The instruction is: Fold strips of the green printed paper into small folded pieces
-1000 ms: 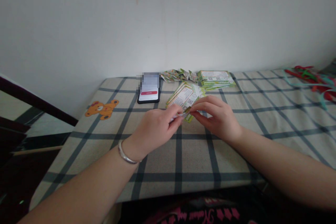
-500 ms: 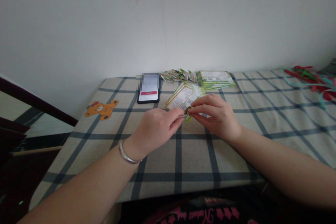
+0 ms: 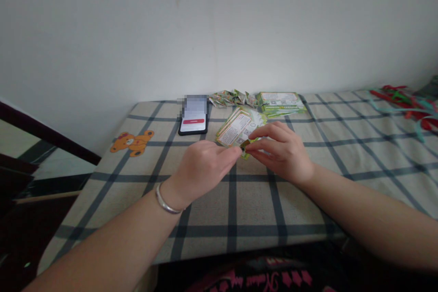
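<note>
My right hand (image 3: 282,151) has a little green bit (image 3: 245,144) pinched in its fingertips, at the near end of the cards (image 3: 236,128). Left hand's (image 3: 205,164) fingertips are bunched right beside it, can't tell if they're gripping. Phone's (image 3: 194,127) further back, leftish.

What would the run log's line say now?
left hand: at small green piece; right hand: pinching it; beyond hands: fanned cards; left of cards: phone
</note>
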Available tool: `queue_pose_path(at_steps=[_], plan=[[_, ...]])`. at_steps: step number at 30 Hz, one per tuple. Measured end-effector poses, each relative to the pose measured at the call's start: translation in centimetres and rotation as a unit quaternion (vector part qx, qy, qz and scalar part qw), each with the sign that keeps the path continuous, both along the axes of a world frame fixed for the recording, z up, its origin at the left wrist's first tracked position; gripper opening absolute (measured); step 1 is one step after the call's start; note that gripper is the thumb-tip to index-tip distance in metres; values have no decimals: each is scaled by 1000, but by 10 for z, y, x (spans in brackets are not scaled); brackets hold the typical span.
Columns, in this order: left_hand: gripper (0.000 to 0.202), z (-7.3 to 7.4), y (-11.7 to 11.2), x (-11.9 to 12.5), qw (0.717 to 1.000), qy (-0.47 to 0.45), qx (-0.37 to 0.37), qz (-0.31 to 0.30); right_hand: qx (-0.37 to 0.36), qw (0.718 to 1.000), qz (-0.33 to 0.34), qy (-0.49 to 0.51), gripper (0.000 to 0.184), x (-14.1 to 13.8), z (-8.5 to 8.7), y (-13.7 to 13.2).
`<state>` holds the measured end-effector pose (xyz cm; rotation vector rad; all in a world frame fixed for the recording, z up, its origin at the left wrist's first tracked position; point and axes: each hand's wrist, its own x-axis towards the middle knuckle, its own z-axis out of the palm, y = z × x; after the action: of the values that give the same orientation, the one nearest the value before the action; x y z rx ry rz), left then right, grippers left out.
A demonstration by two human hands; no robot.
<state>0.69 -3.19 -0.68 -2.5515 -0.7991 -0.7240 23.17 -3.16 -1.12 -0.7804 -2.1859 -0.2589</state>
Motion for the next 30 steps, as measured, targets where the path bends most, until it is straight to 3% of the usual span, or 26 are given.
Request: queue_pose_path(at_steps=[14, 30], plan=[[17, -2, 1, 1, 999, -16, -33, 5, -3, 999, 1, -33, 6, 0, 0, 0], [22, 0, -2, 4, 1000, 3, -11, 27, -28, 999, 19, -38, 10, -7, 1, -2]])
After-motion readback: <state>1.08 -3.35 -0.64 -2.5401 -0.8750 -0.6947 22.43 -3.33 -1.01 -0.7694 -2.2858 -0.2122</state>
